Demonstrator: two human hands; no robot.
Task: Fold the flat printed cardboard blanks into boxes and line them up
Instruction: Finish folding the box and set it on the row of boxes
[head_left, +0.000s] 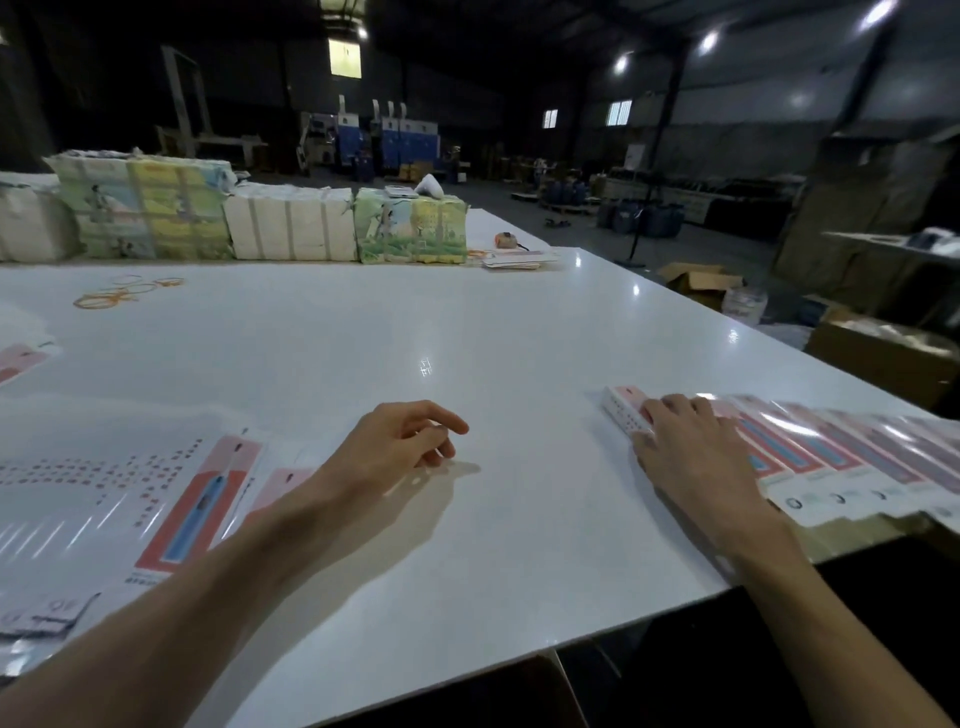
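A row of folded pink and white boxes (841, 457) lies side by side along the table's right edge. My right hand (691, 447) rests flat on the leftmost box of that row, fingers spread and straight. My left hand (410, 441) hovers just above the bare white table (363, 332) near its middle, fingers loosely curled and holding nothing. Flat printed blanks (156, 499) with pink and red panels lie in a pile at the lower left, partly under my left forearm.
Strapped bundles of printed paper (218, 213) line the table's far edge. Loose rubber bands (124, 291) lie at the far left, a small stack of blanks (514, 260) and a tape measure (506, 240) at the far right. Cardboard cartons (883, 353) stand on the floor to the right.
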